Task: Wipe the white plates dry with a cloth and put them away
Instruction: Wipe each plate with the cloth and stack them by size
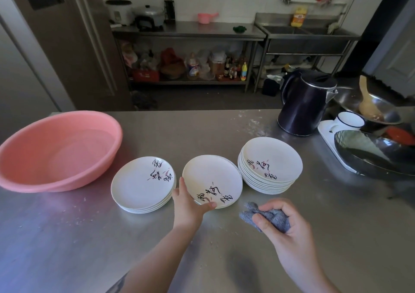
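Observation:
My left hand [187, 202] grips the near-left rim of a single white plate [211, 176] with black brush lettering, held tilted above the steel counter between two stacks. A short stack of the same plates [140, 187] lies to its left. A taller stack [272, 158] stands to its right. My right hand [285, 222] holds a bunched grey-blue cloth [268, 216] just below and right of the held plate, apart from it.
A large pink basin [33, 158] sits at the counter's left. A dark kettle [303, 104] stands behind the taller stack. A white mug [349, 119], a steel bowl with a wooden spoon [368, 104] and a dark wok [370, 155] crowd the right edge.

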Demonstrator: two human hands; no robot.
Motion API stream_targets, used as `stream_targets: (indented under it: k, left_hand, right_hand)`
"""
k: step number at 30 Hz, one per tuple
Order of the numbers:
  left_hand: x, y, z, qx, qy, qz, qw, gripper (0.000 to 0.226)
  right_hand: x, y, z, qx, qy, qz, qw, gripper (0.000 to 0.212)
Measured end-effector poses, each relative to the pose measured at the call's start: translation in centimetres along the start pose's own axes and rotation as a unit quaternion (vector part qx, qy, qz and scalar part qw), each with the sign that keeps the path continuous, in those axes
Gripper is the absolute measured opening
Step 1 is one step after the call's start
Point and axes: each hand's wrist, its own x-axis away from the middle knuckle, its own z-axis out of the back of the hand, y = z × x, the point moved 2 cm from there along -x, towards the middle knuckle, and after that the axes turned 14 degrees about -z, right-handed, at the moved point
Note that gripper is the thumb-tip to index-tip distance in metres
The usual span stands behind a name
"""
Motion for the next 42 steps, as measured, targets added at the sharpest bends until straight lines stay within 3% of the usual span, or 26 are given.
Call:
stream_targets:
  k: [4,12,15,19,24,26,34,37,42]
  left_hand:
    - [-0.1,-0.6,-0.4,-0.016,0.001,0.015,1.000,0.095]
    - [0.4,-1.2,0.4,-0.074,0.004,0.000,0.997,0.102]
    - [1.1,-2.0,3.4,-0.106,0.066,-0.010,0.992,0.085]
    - [1.0,-3.5,9.3,-0.129,0.193,0.058,0.971,0.062]
    - [0.3,-5.2,13.3,-0.121,0.234,0.154,0.952,0.068]
    - [0.2,-5.4,13.7,-0.102,0.230,0.161,0.954,0.066]
    - [-0.3,-5.4,13.2,-0.059,0.254,0.210,0.942,0.056]
    - [-0.8,-5.1,13.3,-0.035,0.268,0.232,0.934,0.052]
    - [-1.5,-3.8,13.1,0.013,0.324,0.176,0.930,0.046]
  right_hand:
    - [0.0,0.3,-0.1,0.004,-0.004,-0.005,1.000,0.018]
    - [0.0,1.4,-1.4,0.013,-0.023,-0.037,0.999,0.019]
    - [-0.4,1.4,-1.3,0.033,-0.019,-0.024,0.999,0.027]
    - [-0.4,1.1,-1.5,0.033,-0.021,-0.028,0.999,0.025]
    - [-0.3,1.6,-2.8,0.007,-0.048,-0.045,0.998,0.023]
    - [-0.6,2.1,-2.9,0.027,-0.032,-0.037,0.998,0.030]
    - [-1.4,1.9,-4.0,0.058,-0.038,-0.026,0.997,0.021]
    - [-1.4,2.9,-4.3,0.069,-0.029,-0.031,0.997,0.032]
    - [-1.4,3.1,-4.7,0.057,-0.046,-0.036,0.997,0.028]
